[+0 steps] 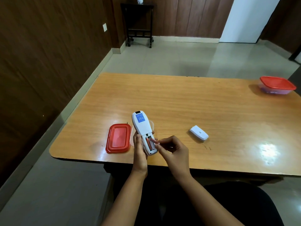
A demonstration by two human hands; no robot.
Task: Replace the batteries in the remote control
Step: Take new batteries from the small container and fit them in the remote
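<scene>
A white remote control (141,126) with a blue label lies back-up in my left hand (139,149), which grips its lower end above the table's near edge. Its battery bay is uncovered, and one red battery (148,143) sits in the left slot. My right hand (171,150) pinches a second red battery (154,141) at an angle over the right slot, one end touching the bay. The white battery cover (198,133) lies on the table to the right.
A red lid (118,138) lies flat left of the remote, and a clear open container is partly hidden behind it. A lidded red-topped container (276,85) stands at the wooden table's (179,103) far right. A dark side table stands against the back wall.
</scene>
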